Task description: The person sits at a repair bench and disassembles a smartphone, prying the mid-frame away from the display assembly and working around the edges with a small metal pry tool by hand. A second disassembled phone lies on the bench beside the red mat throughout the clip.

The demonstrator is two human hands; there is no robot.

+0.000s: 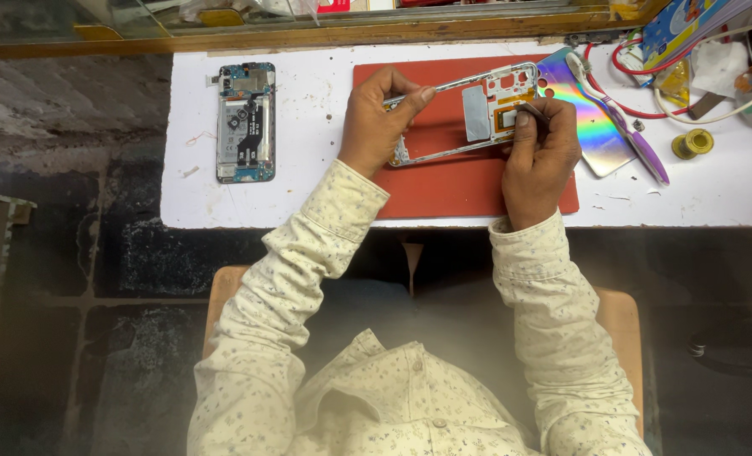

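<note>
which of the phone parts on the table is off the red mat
The opened phone body, circuit boards showing, lies alone on the white table at left. The bare metal frame is over the mat in both hands.

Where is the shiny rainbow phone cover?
The rainbow phone cover lies on the white table, just right of the red mat and the right hand, under a purple toothbrush.

White worktop [308,203], dark tiled floor [81,279], wooden stool [621,317], wooden ledge [224,40].
</note>
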